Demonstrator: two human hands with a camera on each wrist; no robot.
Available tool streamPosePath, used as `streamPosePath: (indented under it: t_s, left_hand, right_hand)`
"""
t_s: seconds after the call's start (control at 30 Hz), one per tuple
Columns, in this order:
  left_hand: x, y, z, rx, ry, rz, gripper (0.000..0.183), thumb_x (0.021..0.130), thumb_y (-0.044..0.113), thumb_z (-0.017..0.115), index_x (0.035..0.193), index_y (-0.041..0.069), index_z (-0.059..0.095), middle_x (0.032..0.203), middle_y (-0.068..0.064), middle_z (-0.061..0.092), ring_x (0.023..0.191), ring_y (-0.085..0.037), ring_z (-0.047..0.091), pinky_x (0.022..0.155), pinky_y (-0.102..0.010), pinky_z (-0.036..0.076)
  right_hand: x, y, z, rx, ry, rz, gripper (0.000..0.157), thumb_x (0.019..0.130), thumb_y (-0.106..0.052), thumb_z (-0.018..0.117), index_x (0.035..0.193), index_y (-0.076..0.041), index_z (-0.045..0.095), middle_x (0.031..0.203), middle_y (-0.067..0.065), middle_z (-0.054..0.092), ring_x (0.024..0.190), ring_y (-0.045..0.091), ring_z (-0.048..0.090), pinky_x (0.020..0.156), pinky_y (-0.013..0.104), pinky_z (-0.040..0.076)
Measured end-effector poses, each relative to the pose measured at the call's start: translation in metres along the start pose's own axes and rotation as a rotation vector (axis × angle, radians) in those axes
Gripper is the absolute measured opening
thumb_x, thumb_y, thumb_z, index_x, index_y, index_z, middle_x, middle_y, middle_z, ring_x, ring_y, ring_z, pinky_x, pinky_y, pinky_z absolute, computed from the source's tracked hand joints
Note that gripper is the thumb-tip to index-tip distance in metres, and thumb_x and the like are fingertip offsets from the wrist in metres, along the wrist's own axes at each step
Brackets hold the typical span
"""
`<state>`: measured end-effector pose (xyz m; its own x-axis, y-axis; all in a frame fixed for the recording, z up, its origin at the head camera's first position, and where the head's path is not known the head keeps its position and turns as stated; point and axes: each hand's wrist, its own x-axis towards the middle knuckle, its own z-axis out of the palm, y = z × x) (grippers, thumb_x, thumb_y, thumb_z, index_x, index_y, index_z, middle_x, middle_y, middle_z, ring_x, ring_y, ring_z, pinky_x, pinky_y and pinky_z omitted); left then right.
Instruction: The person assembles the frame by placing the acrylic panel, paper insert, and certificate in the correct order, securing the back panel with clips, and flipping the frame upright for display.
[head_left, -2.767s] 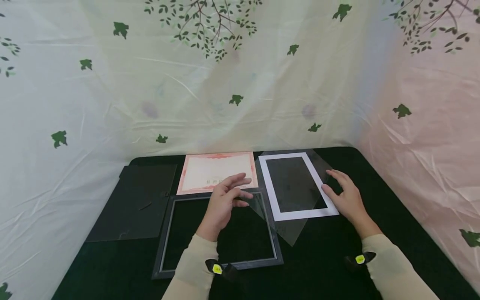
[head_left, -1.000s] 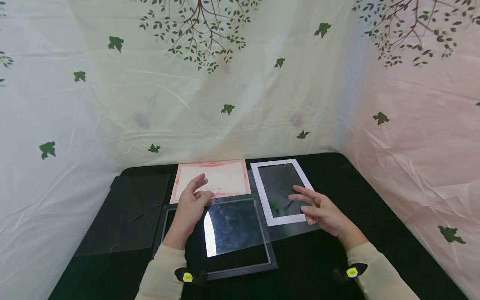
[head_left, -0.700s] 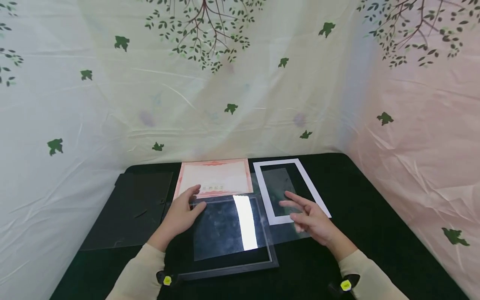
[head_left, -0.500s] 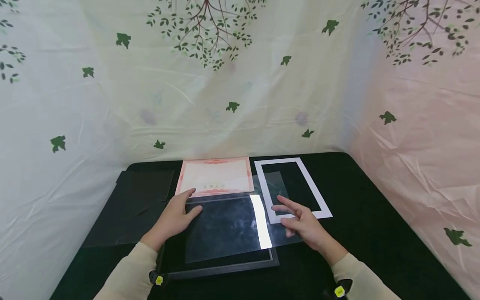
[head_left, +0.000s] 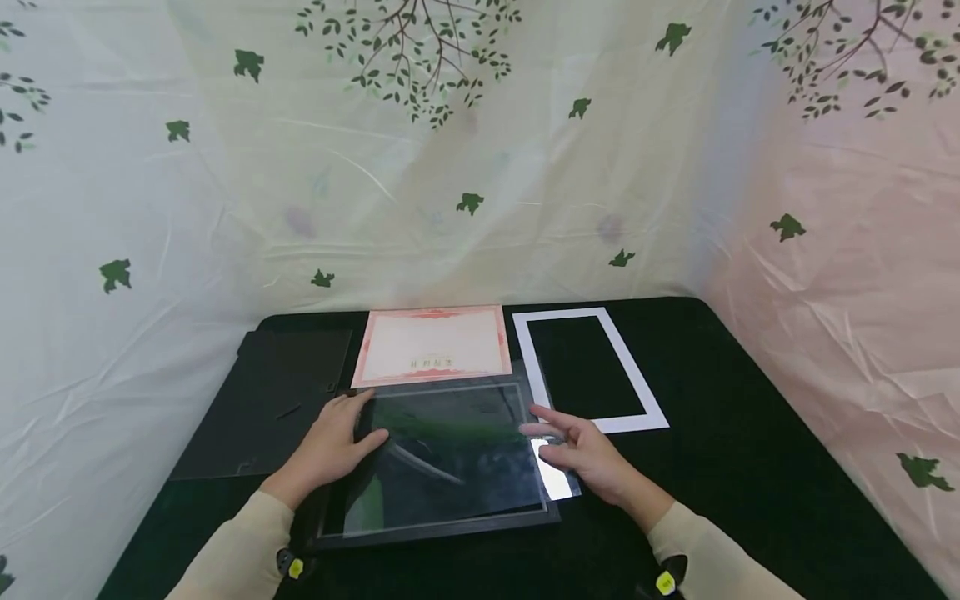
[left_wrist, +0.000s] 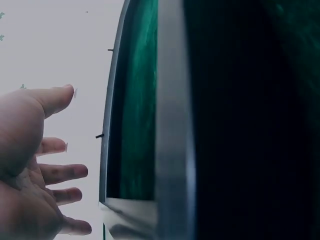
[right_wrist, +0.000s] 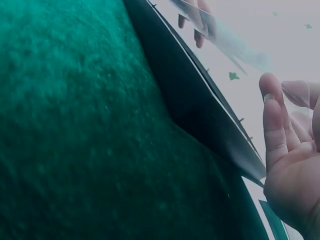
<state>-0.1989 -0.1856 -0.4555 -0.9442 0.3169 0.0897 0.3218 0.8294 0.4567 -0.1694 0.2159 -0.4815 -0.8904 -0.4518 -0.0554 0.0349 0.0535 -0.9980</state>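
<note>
A clear plastic sheet [head_left: 450, 467] is held over the dark picture frame [head_left: 442, 531], overlapping most of its opening and jutting past its right side. Light glares off its right end. The left hand [head_left: 333, 442] is at the sheet's left edge, thumb and fingers spread; in the left wrist view the fingers [left_wrist: 62, 172] are fairly straight, with slivers of sheet edge at the tips. On the opposite side, the right hand [head_left: 585, 457] pinches the sheet's right edge. Its fingers [right_wrist: 274, 117] are bent around the sheet in the right wrist view.
A red-bordered certificate [head_left: 435, 342] lies behind the frame. The white mat [head_left: 637, 422] with a cut-out window lies to the right, and a black backing board [head_left: 262, 400] to the left. Dark green cloth [head_left: 712, 500] covers the table; a printed curtain [head_left: 480, 150] hangs behind.
The clear sheet has come from the white mat leftward over the frame. Both hands have moved left with it, the left hand now at the sheet's left edge.
</note>
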Motion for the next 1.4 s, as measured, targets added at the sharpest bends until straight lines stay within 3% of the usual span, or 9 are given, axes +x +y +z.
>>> streamPosePath:
  t_s: [0.03,0.23,0.47,0.63,0.77,0.97,1.07,1.13,1.4]
  left_hand:
    - [-0.001,-0.001,0.000,0.005,-0.002,-0.001,0.075,0.091,0.040,0.065,0.148,0.004,0.033,0.147,-0.022,0.039,0.136,-0.046,0.027,0.102,-0.065,0.029]
    - [-0.004,-0.006,0.001,0.012,-0.009,-0.014,0.075,0.091,0.039,0.065,0.148,0.002,0.032,0.147,-0.025,0.036,0.136,-0.046,0.027,0.102,-0.064,0.030]
    - [-0.006,-0.012,0.002,0.019,-0.012,-0.073,0.074,0.091,0.040,0.065,0.147,0.003,0.034,0.149,-0.026,0.031,0.135,-0.045,0.027,0.101,-0.064,0.031]
    - [-0.009,-0.016,0.004,0.032,-0.027,-0.105,0.076,0.090,0.045,0.064,0.146,0.003,0.036,0.150,-0.027,0.026,0.136,-0.047,0.025,0.100,-0.065,0.032]
    - [-0.013,-0.018,0.004,0.035,-0.034,-0.100,0.077,0.090,0.047,0.063,0.146,0.002,0.036,0.150,-0.027,0.027,0.136,-0.047,0.025,0.100,-0.065,0.032]
    - [-0.020,-0.023,0.003,0.042,-0.092,-0.109,0.083,0.087,0.055,0.062,0.147,0.003,0.036,0.152,-0.026,0.024,0.136,-0.048,0.024,0.099,-0.066,0.032]
    - [-0.022,-0.023,0.003,0.047,-0.104,-0.094,0.088,0.085,0.060,0.062,0.146,0.003,0.037,0.152,-0.027,0.023,0.135,-0.049,0.023,0.097,-0.067,0.032]
    - [-0.023,-0.022,0.003,0.056,-0.105,-0.087,0.089,0.083,0.061,0.064,0.145,0.003,0.038,0.152,-0.027,0.022,0.135,-0.050,0.023,0.097,-0.067,0.032]
    - [-0.025,-0.020,0.003,0.082,-0.113,-0.091,0.094,0.079,0.066,0.064,0.146,0.006,0.039,0.153,-0.026,0.021,0.136,-0.049,0.022,0.098,-0.067,0.032]
  right_hand:
    - [0.001,0.000,0.001,-0.003,-0.009,-0.002,0.064,0.095,-0.014,0.062,0.151,-0.010,0.031,0.140,0.015,0.051,0.108,0.018,0.064,0.088,0.028,0.051]
    - [0.003,0.000,0.007,-0.019,-0.030,-0.008,0.067,0.093,-0.016,0.064,0.151,-0.009,0.030,0.138,0.012,0.053,0.070,0.011,0.064,0.072,0.025,0.054]
    - [0.007,-0.001,0.017,-0.030,-0.034,-0.014,0.068,0.092,-0.017,0.066,0.150,-0.011,0.032,0.136,0.009,0.056,0.056,0.008,0.050,0.060,0.020,0.049]
    - [0.009,0.000,0.023,-0.048,-0.029,0.006,0.067,0.092,-0.016,0.067,0.150,-0.014,0.034,0.135,0.007,0.056,0.076,0.007,0.055,0.066,0.020,0.049]
    - [0.010,0.001,0.025,-0.052,-0.027,0.007,0.067,0.091,-0.016,0.067,0.150,-0.014,0.034,0.135,0.007,0.057,0.061,0.009,0.049,0.060,0.019,0.046]
    - [0.013,0.004,0.027,-0.061,-0.041,-0.001,0.067,0.093,-0.015,0.065,0.151,-0.014,0.032,0.137,0.007,0.055,0.073,0.006,0.055,0.064,0.021,0.049]
    - [0.013,0.004,0.028,-0.007,-0.049,0.014,0.068,0.093,-0.013,0.064,0.152,-0.014,0.030,0.139,0.010,0.053,0.066,0.015,0.064,0.071,0.027,0.055]
    - [0.013,0.004,0.029,0.030,-0.056,0.024,0.068,0.093,-0.012,0.063,0.152,-0.013,0.028,0.140,0.013,0.051,0.074,0.020,0.068,0.075,0.033,0.056]
    - [0.015,-0.001,0.031,0.000,-0.057,0.071,0.069,0.093,-0.014,0.064,0.152,-0.015,0.029,0.139,0.012,0.052,0.077,0.022,0.069,0.065,0.028,0.054]
